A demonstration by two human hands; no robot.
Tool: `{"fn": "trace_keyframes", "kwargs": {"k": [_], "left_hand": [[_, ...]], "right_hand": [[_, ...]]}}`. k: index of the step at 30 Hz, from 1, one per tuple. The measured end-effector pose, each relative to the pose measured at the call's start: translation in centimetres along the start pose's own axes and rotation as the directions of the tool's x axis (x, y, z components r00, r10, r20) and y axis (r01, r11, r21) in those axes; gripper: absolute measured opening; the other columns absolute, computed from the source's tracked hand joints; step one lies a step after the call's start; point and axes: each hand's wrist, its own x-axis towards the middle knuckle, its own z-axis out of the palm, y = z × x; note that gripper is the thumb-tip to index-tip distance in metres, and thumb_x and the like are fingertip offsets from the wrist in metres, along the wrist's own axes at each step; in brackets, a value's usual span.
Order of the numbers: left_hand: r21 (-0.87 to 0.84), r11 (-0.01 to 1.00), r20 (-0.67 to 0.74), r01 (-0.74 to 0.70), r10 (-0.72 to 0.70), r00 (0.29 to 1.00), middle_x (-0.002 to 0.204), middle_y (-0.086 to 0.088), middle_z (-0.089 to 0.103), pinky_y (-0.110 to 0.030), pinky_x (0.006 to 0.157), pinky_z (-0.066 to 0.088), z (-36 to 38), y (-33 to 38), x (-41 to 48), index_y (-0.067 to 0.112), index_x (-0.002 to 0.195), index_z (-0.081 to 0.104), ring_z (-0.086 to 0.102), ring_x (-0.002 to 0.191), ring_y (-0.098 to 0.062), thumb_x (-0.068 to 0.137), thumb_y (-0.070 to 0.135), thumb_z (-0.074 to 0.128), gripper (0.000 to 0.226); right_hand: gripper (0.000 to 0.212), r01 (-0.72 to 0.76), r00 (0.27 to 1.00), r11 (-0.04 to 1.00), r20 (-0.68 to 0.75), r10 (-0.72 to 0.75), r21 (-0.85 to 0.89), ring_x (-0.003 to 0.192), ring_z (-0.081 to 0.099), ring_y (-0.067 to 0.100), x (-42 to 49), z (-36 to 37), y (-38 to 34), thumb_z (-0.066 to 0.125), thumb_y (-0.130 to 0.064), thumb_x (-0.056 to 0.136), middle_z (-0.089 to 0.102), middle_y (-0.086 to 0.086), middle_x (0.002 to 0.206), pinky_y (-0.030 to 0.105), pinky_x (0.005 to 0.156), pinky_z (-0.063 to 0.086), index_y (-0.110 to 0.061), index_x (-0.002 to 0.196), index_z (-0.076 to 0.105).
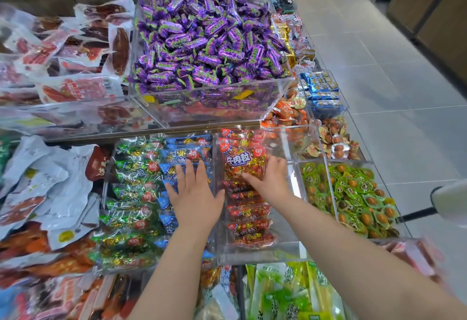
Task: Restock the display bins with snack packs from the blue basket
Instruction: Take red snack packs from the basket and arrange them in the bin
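A red beef-cube pack (238,161) stands tilted up at the far end of a row of like packs, in the right compartment of a clear acrylic bin (255,254). The right hand (271,180) grips it, with the thumb across its lower front and the fingers curled at its right edge. The left hand (194,193) lies flat, palm down, with straight, spread fingers resting on the blue packs (182,154) in the next compartment, beside the green packs (131,168). Both forearms reach forward, well apart. Purple candies (207,36) fill the bin behind.
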Motion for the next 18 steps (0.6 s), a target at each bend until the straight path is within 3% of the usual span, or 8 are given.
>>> {"fn": "trace_keyframes", "kwargs": {"k": [5,10,13,18], "left_hand": [[0.048,0.999,0.027,0.004,-0.006,1.000,0.163,-0.004,-0.008,-0.059,0.116,0.002,0.3,0.0,0.5,0.023,0.155,0.001,-0.012,0.149,-0.026,0.091,0.055,0.048,0.085],[0.054,0.999,0.036,-0.002,0.000,0.999,0.163,-0.004,-0.008,-0.060,0.116,0.002,0.4,-0.1,0.7,0.024,0.155,0.000,-0.011,0.149,-0.027,0.091,0.055,0.048,0.085],[0.052,0.999,0.034,-0.003,0.001,0.999,0.163,-0.004,-0.007,-0.060,0.116,0.002,0.6,-0.2,0.8,0.024,0.155,0.001,-0.010,0.150,-0.027,0.091,0.056,0.048,0.086],[0.053,0.999,0.014,-0.002,0.001,1.000,0.163,-0.004,-0.006,-0.060,0.115,0.003,0.8,-0.3,0.8,0.024,0.155,0.002,-0.010,0.150,-0.026,0.091,0.056,0.048,0.085]], "right_hand": [[0.121,0.035,0.990,0.989,0.128,-0.053,0.146,0.139,0.018,0.019,0.5,0.0,0.2,0.080,-0.045,0.066,0.009,-0.003,0.152,0.036,0.113,0.018,-0.028,0.146,-0.008],[0.123,0.118,0.990,0.993,0.084,-0.117,-0.017,0.141,0.022,0.029,2.2,0.5,-0.7,0.079,-0.034,0.072,0.024,0.007,0.153,0.048,0.117,0.016,-0.026,0.146,-0.019],[0.133,0.086,0.990,0.995,0.111,-0.090,0.042,0.138,0.030,0.026,2.3,0.7,-0.7,0.085,-0.032,0.063,0.027,0.006,0.152,0.041,0.113,0.028,-0.030,0.145,-0.020],[0.139,-0.041,0.984,0.979,0.180,0.004,0.200,0.142,0.015,0.019,1.6,0.4,1.1,0.086,-0.051,0.051,0.008,-0.004,0.156,0.036,0.112,0.018,-0.036,0.144,-0.016]]}}
